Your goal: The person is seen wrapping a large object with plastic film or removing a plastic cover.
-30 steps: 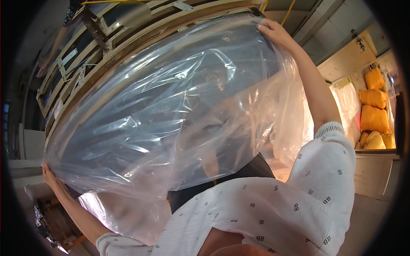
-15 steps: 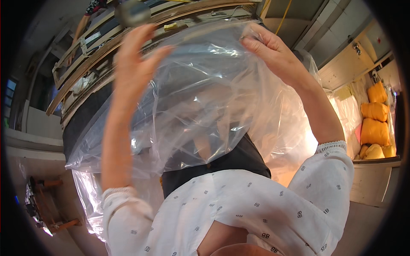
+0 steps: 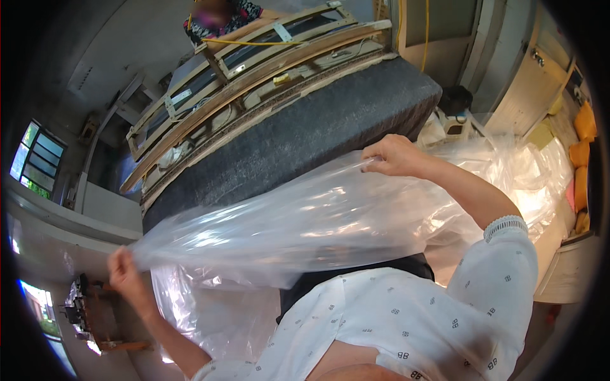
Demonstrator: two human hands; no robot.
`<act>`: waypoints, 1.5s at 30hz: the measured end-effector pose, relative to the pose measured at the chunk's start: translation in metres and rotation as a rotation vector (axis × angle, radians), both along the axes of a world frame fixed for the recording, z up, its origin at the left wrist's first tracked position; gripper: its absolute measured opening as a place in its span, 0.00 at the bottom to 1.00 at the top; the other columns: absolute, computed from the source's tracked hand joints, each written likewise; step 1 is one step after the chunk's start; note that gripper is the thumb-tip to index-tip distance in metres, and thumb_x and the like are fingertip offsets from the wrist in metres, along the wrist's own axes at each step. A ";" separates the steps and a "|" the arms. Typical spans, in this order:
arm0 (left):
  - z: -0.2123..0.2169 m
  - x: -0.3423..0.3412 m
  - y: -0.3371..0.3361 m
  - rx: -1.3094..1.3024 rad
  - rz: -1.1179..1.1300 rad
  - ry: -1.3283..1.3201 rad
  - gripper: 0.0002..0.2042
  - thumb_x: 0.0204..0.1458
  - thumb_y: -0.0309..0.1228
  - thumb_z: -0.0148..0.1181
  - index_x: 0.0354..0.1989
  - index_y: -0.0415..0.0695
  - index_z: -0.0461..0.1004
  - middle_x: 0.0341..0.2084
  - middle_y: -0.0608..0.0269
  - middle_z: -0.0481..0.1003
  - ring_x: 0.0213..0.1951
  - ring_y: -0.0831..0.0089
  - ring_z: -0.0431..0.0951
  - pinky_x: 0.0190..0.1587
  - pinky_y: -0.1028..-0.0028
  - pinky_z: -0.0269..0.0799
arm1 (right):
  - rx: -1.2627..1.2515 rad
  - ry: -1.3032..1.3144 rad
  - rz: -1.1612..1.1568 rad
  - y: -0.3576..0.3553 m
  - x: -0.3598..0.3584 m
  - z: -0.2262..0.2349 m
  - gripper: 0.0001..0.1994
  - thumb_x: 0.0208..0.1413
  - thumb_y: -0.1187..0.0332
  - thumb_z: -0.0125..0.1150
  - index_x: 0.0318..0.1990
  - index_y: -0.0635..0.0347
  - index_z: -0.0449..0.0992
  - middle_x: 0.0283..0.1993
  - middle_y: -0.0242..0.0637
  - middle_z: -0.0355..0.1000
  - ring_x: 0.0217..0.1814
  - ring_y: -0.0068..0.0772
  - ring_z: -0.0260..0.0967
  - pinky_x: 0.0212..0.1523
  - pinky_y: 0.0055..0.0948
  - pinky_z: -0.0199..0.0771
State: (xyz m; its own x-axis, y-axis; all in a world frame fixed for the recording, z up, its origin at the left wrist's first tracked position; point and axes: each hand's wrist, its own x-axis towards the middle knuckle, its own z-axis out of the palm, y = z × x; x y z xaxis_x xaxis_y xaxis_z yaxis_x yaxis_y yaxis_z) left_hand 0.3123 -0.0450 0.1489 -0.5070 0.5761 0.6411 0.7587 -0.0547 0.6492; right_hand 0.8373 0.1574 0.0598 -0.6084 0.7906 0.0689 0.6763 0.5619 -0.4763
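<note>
A large sheet of clear plastic film (image 3: 273, 228) is stretched in front of me, along the near side of a dark cloth-covered table (image 3: 305, 120). At the far left, my left hand (image 3: 127, 273) is closed on the film's gathered left end, beyond the table's edge. My right hand (image 3: 395, 156) pinches the upper edge of the film right of the middle. Between the two hands the film runs taut and slants down to the left. More film hangs below and trails off to the right past my right forearm.
Wooden rails (image 3: 267, 57) run along the table's far side, with a small yellow block (image 3: 281, 79) among them. Behind the rails is another person (image 3: 222, 19). Crumpled clear film (image 3: 534, 171) lies at right, near orange bundles (image 3: 581, 159). A wooden stand (image 3: 101, 317) is at lower left.
My left hand has swung from above the table down to the far left and now grips the film there. My right hand has come lower and nearer. The film is pulled taut, uncovering the dark tabletop.
</note>
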 end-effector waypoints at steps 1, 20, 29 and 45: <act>0.025 -0.008 -0.028 -0.137 0.311 -0.083 0.05 0.53 0.28 0.53 0.35 0.41 0.72 0.28 0.71 0.69 0.33 0.83 0.65 0.38 0.82 0.63 | -0.060 0.037 -0.002 -0.003 -0.004 -0.004 0.10 0.43 0.60 0.60 0.29 0.55 0.76 0.21 0.40 0.70 0.28 0.43 0.69 0.30 0.36 0.65; -0.105 -0.116 0.134 -0.264 0.130 0.371 0.13 0.52 0.38 0.53 0.36 0.39 0.74 0.32 0.59 0.73 0.35 0.68 0.72 0.41 0.73 0.65 | -0.877 -1.345 -0.766 -0.262 0.503 -0.210 0.17 0.34 0.55 0.66 0.34 0.51 0.79 0.40 0.33 0.74 0.44 0.37 0.71 0.43 0.35 0.71; -0.160 -0.182 0.200 -0.447 0.169 0.278 0.17 0.48 0.45 0.54 0.32 0.42 0.77 0.27 0.58 0.77 0.31 0.66 0.75 0.37 0.71 0.67 | 0.295 -1.320 -1.039 -0.119 0.501 -0.015 0.09 0.48 0.66 0.50 0.28 0.58 0.76 0.33 0.45 0.73 0.38 0.43 0.72 0.36 0.42 0.69; -0.170 -0.276 0.055 -0.743 0.472 0.258 0.21 0.49 0.48 0.53 0.33 0.39 0.77 0.27 0.57 0.77 0.30 0.69 0.75 0.35 0.70 0.67 | 0.438 -0.022 -0.317 0.206 0.188 -0.075 0.24 0.58 0.52 0.41 0.58 0.53 0.60 0.62 0.39 0.54 0.63 0.39 0.52 0.61 0.34 0.52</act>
